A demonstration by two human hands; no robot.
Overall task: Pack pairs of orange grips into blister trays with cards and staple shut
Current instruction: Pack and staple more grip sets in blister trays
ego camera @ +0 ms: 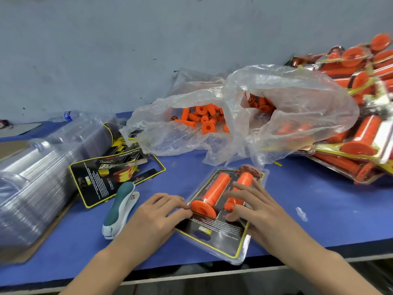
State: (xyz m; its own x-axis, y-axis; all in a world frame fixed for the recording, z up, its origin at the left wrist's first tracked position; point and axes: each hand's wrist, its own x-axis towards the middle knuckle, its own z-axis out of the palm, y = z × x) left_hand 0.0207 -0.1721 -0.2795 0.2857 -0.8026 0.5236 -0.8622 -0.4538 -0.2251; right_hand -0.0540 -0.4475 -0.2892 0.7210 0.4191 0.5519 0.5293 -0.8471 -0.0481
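A clear blister tray [240, 252] with a black and yellow card [219, 233] lies at the table's front edge, holding two orange grips [212, 194]. My left hand [157, 213] rests at the tray's left edge, fingertips touching the flange of the left grip. My right hand [253, 205] lies over the right grip [244, 179], fingers spread and pressing on it and the card. A teal and white stapler [121, 209] lies on the table left of my left hand.
A stack of empty blister trays [36, 179] fills the left. Loose cards [110, 173] lie beside it. A clear plastic bag [234, 116] of loose orange grips [202, 120] sits behind. Finished packs [361, 133] pile up at right. The table [308, 205] is blue.
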